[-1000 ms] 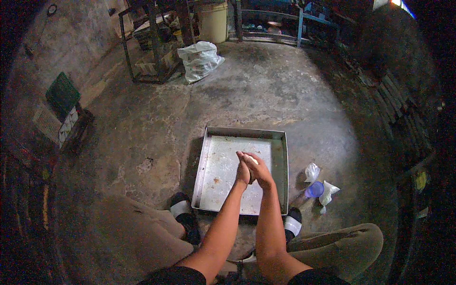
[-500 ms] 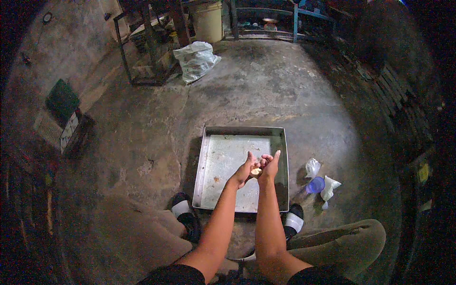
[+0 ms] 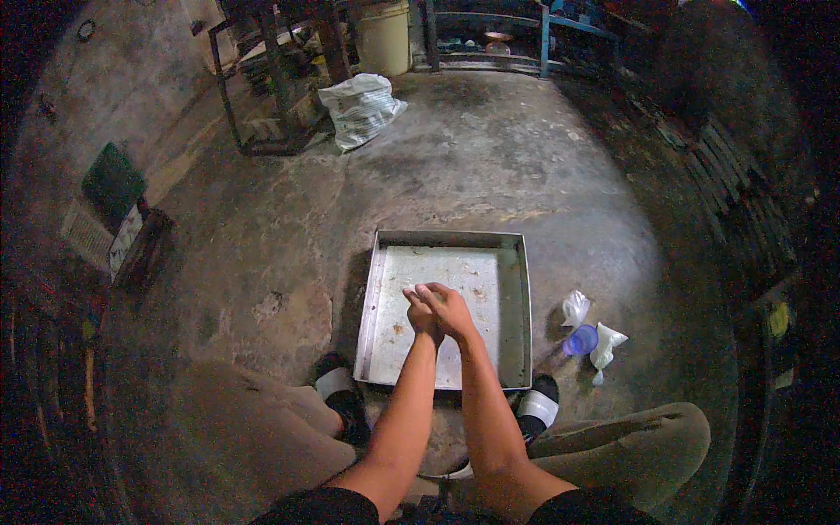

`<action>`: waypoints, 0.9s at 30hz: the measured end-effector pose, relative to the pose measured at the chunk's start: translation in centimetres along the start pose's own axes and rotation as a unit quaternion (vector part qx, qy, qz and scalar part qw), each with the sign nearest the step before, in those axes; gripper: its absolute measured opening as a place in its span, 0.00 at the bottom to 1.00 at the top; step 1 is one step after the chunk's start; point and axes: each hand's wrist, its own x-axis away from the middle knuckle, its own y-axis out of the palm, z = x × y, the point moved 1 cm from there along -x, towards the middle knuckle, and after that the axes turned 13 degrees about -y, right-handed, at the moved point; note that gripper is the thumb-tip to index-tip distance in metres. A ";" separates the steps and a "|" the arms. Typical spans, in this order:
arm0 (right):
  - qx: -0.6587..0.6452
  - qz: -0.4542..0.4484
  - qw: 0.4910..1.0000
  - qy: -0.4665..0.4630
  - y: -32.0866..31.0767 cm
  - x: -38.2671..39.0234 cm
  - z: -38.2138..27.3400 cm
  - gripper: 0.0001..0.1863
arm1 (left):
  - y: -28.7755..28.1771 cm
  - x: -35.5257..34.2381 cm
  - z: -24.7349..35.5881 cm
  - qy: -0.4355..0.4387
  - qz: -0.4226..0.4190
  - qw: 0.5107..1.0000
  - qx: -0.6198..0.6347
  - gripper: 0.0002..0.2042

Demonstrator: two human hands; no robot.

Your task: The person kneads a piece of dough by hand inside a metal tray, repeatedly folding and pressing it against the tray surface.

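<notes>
My left hand (image 3: 422,318) and my right hand (image 3: 448,310) are pressed together, palm to palm, above a shallow square metal tray (image 3: 516,332). The right hand lies over the left, and the fingers of both point away to the upper left. The pale yellow lump seen in my palms earlier is now covered by the hands. Scratches and small brownish spots mark the pale bottom of the tray, which rests on the floor between my feet.
Right of the tray stand a purple-blue cup (image 3: 581,340) and two white plastic bags (image 3: 575,309). A larger white sack (image 3: 362,111) sits farther off beside a dark metal frame (image 3: 229,96), with a cream bucket (image 3: 383,39) behind. A green object (image 3: 114,184) is at the left.
My hands, cupped open around the pale lump before, have closed on each other. The right hand has turned over and swung left onto the left hand, hiding the lump.
</notes>
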 end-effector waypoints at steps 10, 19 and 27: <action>-0.168 0.366 0.913 0.069 -4.7 0.3 4.3 0.34 | 3.1 1.2 0.8 -0.096 -0.323 0.917 -0.213 0.44; -0.265 0.293 0.905 0.158 -3.4 -0.2 7.4 0.31 | 3.0 6.2 7.0 -0.080 -0.415 0.788 -0.448 0.56; 0.156 -0.166 0.964 -0.136 -1.4 -4.1 2.8 0.30 | -3.2 1.1 9.2 -0.081 -0.169 0.913 -0.363 0.12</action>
